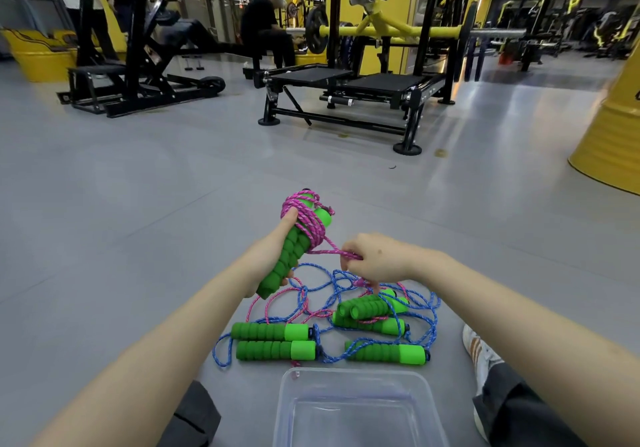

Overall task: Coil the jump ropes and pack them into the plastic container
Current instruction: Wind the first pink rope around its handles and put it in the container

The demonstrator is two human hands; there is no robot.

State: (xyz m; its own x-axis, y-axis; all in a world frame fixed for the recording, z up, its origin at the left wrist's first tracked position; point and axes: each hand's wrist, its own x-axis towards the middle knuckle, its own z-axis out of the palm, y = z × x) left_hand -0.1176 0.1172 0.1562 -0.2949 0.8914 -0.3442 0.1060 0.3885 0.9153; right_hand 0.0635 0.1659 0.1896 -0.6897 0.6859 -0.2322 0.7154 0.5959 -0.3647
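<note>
Step in hand: coiling 1 rope, packing not yet begun.

Left hand (273, 256) grips 2 green handles (289, 249) held together, tilted. The pink rope (304, 218) is wound in several turns around their upper ends. Right hand (375, 258), just beside the left, pinches the loose pink tail, taut between the hands.

The other ropes (346, 311) lie tangled on the floor below both hands. The plastic container (356, 374) sits nearer the body, with nothing visible inside.

Next, judged: wind on the remaining tail, secure its end, then lower the bundle into the container. The tail may snag in the tangle.
</note>
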